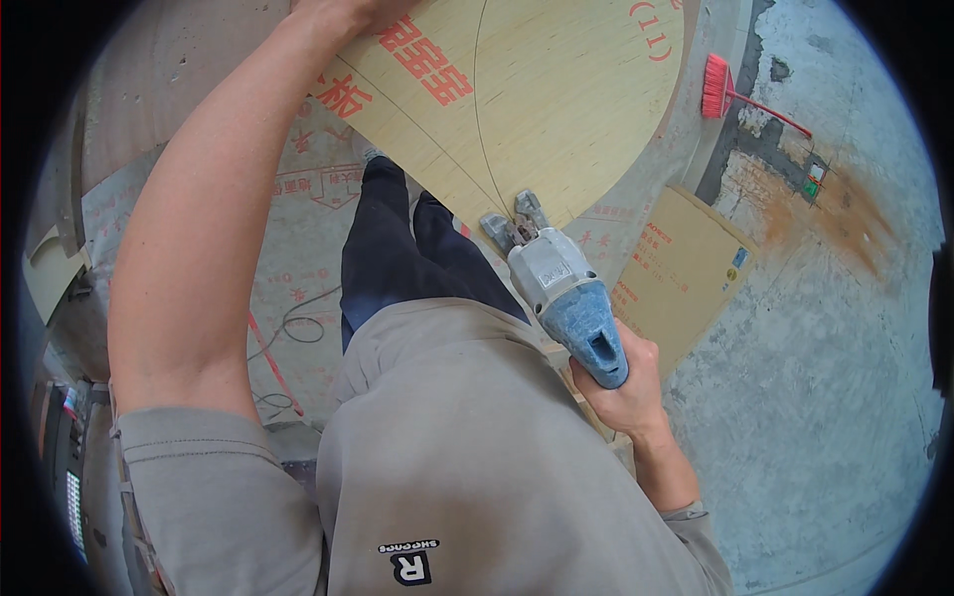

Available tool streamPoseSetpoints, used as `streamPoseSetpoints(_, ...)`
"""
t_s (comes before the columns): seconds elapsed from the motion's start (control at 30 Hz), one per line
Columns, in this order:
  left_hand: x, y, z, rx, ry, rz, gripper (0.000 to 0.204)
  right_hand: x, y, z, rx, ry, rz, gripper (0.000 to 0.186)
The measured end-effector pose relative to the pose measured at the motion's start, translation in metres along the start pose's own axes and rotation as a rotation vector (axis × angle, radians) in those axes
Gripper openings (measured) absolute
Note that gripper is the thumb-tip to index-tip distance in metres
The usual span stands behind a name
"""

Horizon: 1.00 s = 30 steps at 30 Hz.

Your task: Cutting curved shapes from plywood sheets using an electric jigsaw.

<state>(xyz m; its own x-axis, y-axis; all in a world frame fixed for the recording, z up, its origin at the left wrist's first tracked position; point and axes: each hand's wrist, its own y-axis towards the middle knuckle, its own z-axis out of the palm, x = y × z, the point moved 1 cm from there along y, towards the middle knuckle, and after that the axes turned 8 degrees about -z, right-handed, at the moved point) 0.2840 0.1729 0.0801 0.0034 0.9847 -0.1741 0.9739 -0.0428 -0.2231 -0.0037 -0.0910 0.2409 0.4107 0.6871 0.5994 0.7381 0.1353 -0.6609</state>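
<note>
My left hand is closed on the upper left edge of a curved plywood panel, its fingers partly cut off by the top of the view. The panel carries red printing and thin drawn lines, one curved, one straight. My right hand grips the blue rear handle of a silver-bodied power saw, likely a jigsaw. The saw's metal shoe sits at the panel's lower corner, where the drawn lines converge; the blade is too small to make out.
Printed protective sheeting covers the floor at left, with a looped cable on it. A flat cardboard piece lies right of the saw. A red broom rests on the stained concrete floor. My legs are below the panel.
</note>
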Motion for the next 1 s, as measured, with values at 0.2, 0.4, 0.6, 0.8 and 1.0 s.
streamPoseSetpoints(0.2, 0.0005, 0.0013, 0.0011, 0.006, 0.001, 0.000, 0.077, 0.0001, 0.0005, 0.0009, -0.001, 0.013, 0.004, 0.027)
streamPoseSetpoints(0.4, 0.0003, 0.0011, 0.0021, -0.005, -0.009, 0.008, 0.077, 0.0030, 0.0015, 0.0028, -0.028, 0.027, -0.009, 0.027)
streamPoseSetpoints(0.6, 0.0005, 0.0018, 0.0033, 0.007, -0.016, 0.001, 0.078, 0.0052, 0.0035, 0.0024, -0.030, 0.038, -0.007, 0.028)
streamPoseSetpoints(0.8, -0.0010, 0.0010, 0.0008, 0.013, -0.019, 0.003, 0.078, 0.0046, 0.0025, 0.0040, -0.040, 0.037, 0.000, 0.027)
streamPoseSetpoints(1.0, -0.0005, 0.0013, 0.0022, 0.016, -0.012, -0.003, 0.078, 0.0059, 0.0039, 0.0050, -0.055, 0.050, -0.011, 0.026)
